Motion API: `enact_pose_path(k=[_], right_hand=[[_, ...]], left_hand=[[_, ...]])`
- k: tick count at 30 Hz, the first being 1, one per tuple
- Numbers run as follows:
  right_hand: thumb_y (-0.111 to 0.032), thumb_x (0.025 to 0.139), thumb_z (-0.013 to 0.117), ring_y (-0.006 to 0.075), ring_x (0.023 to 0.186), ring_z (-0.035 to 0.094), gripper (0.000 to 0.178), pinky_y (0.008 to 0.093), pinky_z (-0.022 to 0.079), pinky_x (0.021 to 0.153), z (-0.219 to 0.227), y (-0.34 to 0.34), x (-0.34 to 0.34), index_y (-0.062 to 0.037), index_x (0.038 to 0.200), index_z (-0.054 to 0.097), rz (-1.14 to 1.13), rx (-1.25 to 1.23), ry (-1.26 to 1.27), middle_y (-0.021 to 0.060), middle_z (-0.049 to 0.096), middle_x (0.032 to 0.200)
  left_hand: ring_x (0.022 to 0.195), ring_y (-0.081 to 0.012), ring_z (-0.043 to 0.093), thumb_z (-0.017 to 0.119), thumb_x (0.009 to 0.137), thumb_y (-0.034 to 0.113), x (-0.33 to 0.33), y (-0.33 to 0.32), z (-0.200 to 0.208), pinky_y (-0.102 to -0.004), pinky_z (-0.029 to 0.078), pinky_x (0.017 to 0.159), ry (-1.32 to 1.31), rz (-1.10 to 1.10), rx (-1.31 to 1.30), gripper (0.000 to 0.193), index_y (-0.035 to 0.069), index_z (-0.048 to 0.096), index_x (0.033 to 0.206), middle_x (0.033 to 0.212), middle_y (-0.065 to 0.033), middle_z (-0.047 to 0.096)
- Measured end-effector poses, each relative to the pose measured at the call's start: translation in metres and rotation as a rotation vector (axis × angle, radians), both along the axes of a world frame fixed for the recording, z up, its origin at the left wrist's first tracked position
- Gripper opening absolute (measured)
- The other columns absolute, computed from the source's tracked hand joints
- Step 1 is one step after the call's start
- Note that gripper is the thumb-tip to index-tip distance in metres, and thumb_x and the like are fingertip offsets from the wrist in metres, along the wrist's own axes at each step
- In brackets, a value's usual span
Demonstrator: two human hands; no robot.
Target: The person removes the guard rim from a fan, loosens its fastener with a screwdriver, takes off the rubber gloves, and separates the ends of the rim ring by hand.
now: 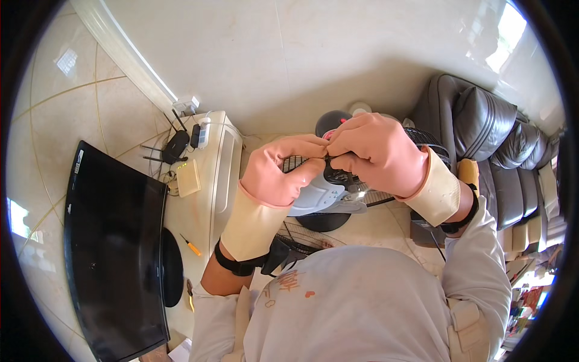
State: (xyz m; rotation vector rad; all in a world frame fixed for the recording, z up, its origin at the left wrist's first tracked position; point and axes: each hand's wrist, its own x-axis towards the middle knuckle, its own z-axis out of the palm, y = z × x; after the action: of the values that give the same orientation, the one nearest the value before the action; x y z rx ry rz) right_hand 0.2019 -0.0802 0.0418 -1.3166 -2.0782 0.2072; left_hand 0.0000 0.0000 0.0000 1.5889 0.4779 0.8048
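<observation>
Both of my hands wear pink rubber gloves with cream cuffs, and they meet over what looks like an electric fan. My left hand (274,175) is closed in a pinch, thumb and fingers pressed together. Against its fingertips my right hand (380,151) is closed too, its fingers bent inward. What lies between the fingertips is too small and hidden to make out. Black wire grille (294,162) shows behind my left fingers. A grey-blue panel with buttons (316,197) sits beneath the hands, above a round black base (324,222). The gloves hide the fan's middle.
At left a black monitor (114,253) stands by a white cabinet (222,163). On the cabinet lie a black router (175,146), a cream box (188,178), a screwdriver (191,245) and pliers (190,294). A dark leather sofa (503,193) is at right, a wall ahead.
</observation>
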Motion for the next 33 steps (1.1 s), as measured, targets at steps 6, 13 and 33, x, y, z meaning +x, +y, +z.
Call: enact_pose_path(k=[6,13,33], right_hand=[[-0.004,0.076,0.078,0.0309,0.089,0.071,0.010,0.0414,0.056,0.080,0.000,0.000,-0.002,-0.0047,0.083,0.071,0.008,0.032,0.005,0.0113,0.070,0.081],[-0.004,0.077,0.077,0.0320,0.089,0.071,0.009,0.0420,0.056,0.079,0.000,-0.001,-0.002,-0.0041,0.083,0.071,0.000,0.037,-0.010,0.0117,0.070,0.082],[0.001,0.074,0.078,0.0310,0.090,0.071,0.017,0.0382,0.056,0.072,-0.001,-0.008,0.008,-0.0010,0.085,0.064,0.003,0.083,0.016,0.0135,0.070,0.095]], left_hand=[[0.094,-0.0144,0.066,0.067,0.084,-0.003,0.002,0.003,0.012,-0.0273,0.052,0.081,0.095,-0.032,-0.094,0.019,-0.005,0.074,0.102,0.110,-0.0108,0.074],[0.094,-0.0185,0.068,0.070,0.083,0.002,0.005,-0.008,0.005,-0.0309,0.052,0.089,0.020,0.068,0.068,0.012,-0.001,0.075,0.094,0.103,-0.0104,0.075],[0.090,-0.0325,0.067,0.066,0.077,-0.008,0.032,-0.028,-0.024,-0.0374,0.053,0.082,-0.246,0.431,0.510,0.016,-0.004,0.070,0.093,0.097,-0.0149,0.074]])
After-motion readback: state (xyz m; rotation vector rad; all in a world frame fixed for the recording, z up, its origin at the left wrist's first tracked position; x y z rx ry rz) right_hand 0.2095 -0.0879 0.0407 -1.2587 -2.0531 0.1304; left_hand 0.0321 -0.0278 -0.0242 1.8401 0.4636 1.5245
